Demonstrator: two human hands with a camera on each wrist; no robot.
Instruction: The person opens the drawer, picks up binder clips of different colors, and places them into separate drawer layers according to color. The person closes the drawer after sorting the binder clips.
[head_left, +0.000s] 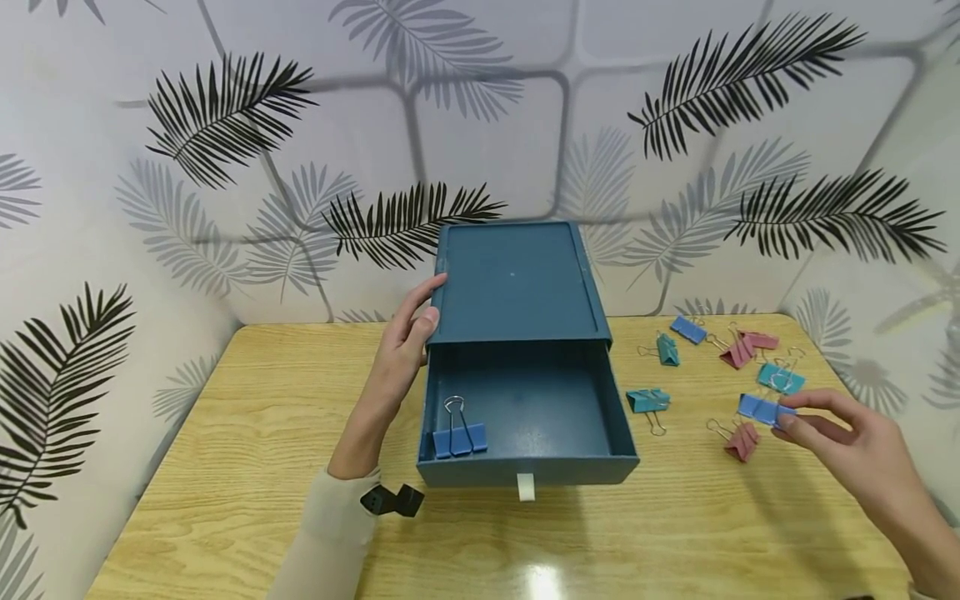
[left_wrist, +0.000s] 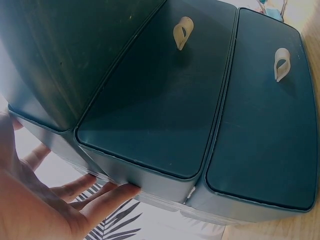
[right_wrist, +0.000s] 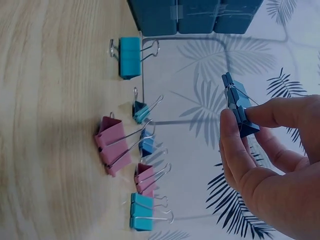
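Between thumb and fingers my right hand point(head_left: 862, 446) pinches a blue binder clip point(head_left: 759, 409), lifted off the table in the right wrist view. My left hand point(head_left: 399, 358) rests on the left side of a dark blue drawer cabinet point(head_left: 517, 283), fingers extended along its wall in the left wrist view. The cabinet's top drawer point(head_left: 528, 472) is pulled out toward me, with a white pull tab on its front. Inside, at the front left corner, stands another blue binder clip point(head_left: 471, 440) with a wire handle raised. Two lower drawers point(left_wrist: 165, 100) are closed.
Right of the cabinet, several binder clips lie on the wooden table point(head_left: 247, 450): a teal clip point(head_left: 648, 401) nearest the drawer, a pink clip point(head_left: 742, 442) in front, and a blue clip point(head_left: 687, 330) farther back. A leaf-patterned wall point(head_left: 487, 150) stands behind.
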